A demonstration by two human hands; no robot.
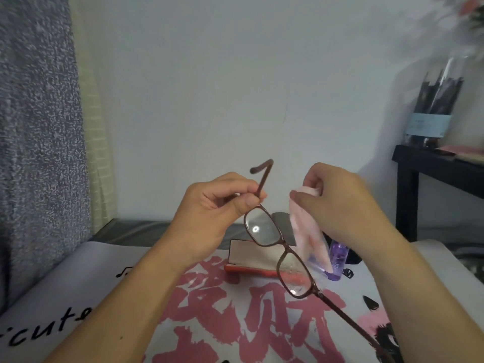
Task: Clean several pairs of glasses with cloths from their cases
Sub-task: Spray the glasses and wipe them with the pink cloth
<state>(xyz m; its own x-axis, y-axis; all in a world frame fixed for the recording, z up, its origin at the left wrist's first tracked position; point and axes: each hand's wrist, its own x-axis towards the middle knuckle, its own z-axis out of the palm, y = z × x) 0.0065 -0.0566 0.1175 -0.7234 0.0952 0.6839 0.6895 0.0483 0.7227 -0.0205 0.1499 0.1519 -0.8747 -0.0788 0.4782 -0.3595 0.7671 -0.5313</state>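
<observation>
A pair of dark red-brown framed glasses [284, 251] hangs in the air above the table, arms unfolded. My left hand [209, 213] pinches one temple arm near its hinge, with that arm's tip pointing up. My right hand [337, 203] holds a pale pink cleaning cloth [307, 231] just right of the upper lens; the cloth hangs down behind the frame and looks blurred. An open red glasses case [248, 258] lies on the table behind the glasses.
A small purple spray bottle [337, 260] stands right of the case. The table wears a white cover with pink characters [235, 310]. A black side table [429, 163] with a jar of dark sticks stands at right. A grey curtain hangs at left.
</observation>
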